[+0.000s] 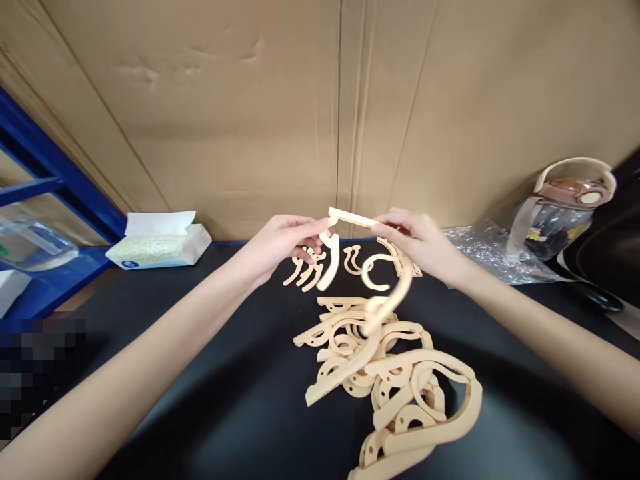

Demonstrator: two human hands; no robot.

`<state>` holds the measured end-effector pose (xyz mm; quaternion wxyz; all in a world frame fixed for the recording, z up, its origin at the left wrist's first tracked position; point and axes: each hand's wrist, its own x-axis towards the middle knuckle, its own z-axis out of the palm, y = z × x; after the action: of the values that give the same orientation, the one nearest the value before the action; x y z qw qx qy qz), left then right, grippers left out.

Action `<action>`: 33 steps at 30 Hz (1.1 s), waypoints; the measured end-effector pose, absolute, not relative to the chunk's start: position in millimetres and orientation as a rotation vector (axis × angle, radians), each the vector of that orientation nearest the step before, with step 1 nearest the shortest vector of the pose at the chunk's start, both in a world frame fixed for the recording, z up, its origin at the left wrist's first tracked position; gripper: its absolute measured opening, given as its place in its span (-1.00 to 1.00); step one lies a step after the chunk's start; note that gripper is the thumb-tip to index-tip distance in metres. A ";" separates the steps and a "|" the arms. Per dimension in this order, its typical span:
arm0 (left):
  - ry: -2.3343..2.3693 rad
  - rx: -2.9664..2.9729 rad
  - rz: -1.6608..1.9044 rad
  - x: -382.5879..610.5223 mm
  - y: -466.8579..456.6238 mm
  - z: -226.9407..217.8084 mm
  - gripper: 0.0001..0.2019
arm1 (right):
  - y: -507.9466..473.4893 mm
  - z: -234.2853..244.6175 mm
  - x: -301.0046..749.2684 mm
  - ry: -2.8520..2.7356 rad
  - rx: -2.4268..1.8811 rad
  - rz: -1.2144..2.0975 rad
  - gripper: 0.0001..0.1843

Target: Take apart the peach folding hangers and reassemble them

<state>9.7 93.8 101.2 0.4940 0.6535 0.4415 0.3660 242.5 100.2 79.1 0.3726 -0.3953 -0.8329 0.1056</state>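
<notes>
Both my hands are raised above a black table (210,373) and pinch one flat, pale wooden piece (351,217) between them. My left hand (280,243) grips its left end, where a curved wooden part (328,260) hangs down. My right hand (423,243) holds the right end, and a hooked wooden piece (387,287) dangles below it, blurred. Under my hands lies a pile of several curved, hanger-like wooden pieces (395,387). A few smaller hook pieces (305,273) lie behind my left hand.
A tissue pack (160,245) sits at the back left beside a blue metal frame (45,173). Crumpled clear plastic (485,257) and a lidded drinking bottle (565,210) lie at the back right. A cardboard wall (320,100) closes off the far side.
</notes>
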 end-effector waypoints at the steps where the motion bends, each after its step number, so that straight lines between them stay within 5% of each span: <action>1: 1.063 1.616 0.906 14.5 95.1 101.6 -0.71 | 102.0 81.9 245.9 -2.183 -1.047 0.084 -0.71; 5: 1.102 1.871 0.831 37.6 100.7 94.9 -0.71 | 102.1 86.5 246.4 -2.457 -1.212 -0.625 -0.73; 7: 1.136 1.963 0.816 47.4 100.5 86.9 -0.70 | 102.0 84.8 243.3 -2.534 -1.278 -0.674 -0.78; 13: 1.327 2.207 0.857 58.0 82.5 64.5 -0.77 | 120.2 71.0 252.0 -2.304 -1.213 0.590 -0.73; 15: 1.353 2.244 0.813 51.3 85.7 62.1 -0.78 | 128.4 68.0 259.8 -2.097 -1.211 0.788 -0.73; 20: 1.575 2.153 0.759 10.0 130.1 53.7 -0.67 | 132.8 74.8 272.5 -1.695 -1.087 0.888 -0.79; 25: 1.720 2.007 0.858 -6.2 143.9 37.7 -0.76 | 130.8 87.7 279.2 -1.420 -0.990 0.679 -0.84; 30: 1.315 1.828 0.805 22.4 119.4 44.5 -0.37 | 132.5 80.8 277.7 -1.193 -0.758 0.728 -0.94; 33: 0.912 1.341 0.724 36.0 109.5 48.9 -0.55 | 128.5 70.9 268.4 -1.217 -0.749 0.829 -0.78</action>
<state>36.0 109.5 48.9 0.6308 0.5859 0.3983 0.3164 268.4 128.5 70.9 0.6779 -0.3331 -0.5415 0.3690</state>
